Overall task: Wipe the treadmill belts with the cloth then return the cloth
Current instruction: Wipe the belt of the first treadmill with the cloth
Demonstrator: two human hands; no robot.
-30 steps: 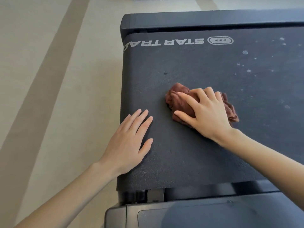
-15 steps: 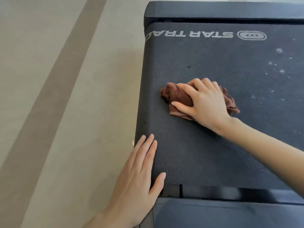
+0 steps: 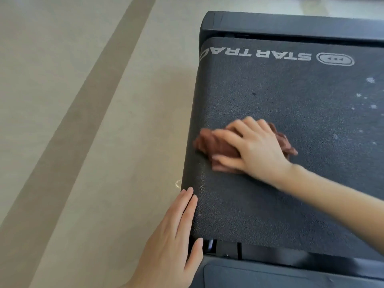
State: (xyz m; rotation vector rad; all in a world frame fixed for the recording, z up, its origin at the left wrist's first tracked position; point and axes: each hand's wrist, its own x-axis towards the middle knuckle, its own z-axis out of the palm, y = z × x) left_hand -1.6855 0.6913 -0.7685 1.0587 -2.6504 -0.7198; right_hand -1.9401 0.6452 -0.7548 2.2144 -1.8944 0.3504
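1. The belt (image 3: 291,204) is dark, grainy and fills the right side of the view. Everything below is placed against it.
2. The cloth (image 3: 209,142) is brown and bunched. It lies on the belt close to the belt's left edge, about halfway along the part I can see.
3. The right hand (image 3: 257,150) lies on top of the cloth, fingers curled over its far side and thumb along its near side, gripping it and pressing it onto the belt. Cloth sticks out past the fingertips toward the belt's left edge and a little behind the wrist. Both hand and cloth look slightly blurred.
4. The left hand (image 3: 172,240) is flat, with its fingers straight and held together, holding nothing. It rests at the belt's left edge near the near corner, fingertips on the edge and thumb tip by the corner.
5. The two hands are well apart, with bare belt between them.
6. White lettering (image 3: 259,56) reading "STAR TRAC", upside down from here, runs across the far end of the belt, with an oval badge (image 3: 335,59) beside it.
7. Pale specks (image 3: 369,80) dot the belt's far right part, away from the cloth.
8. A dark cover (image 3: 291,23) caps the far end of the belt, and a dark frame (image 3: 270,273) sits at its near end.
9. Beige floor (image 3: 62,59) lies left of the belt, crossed by a darker stripe (image 3: 93,100).
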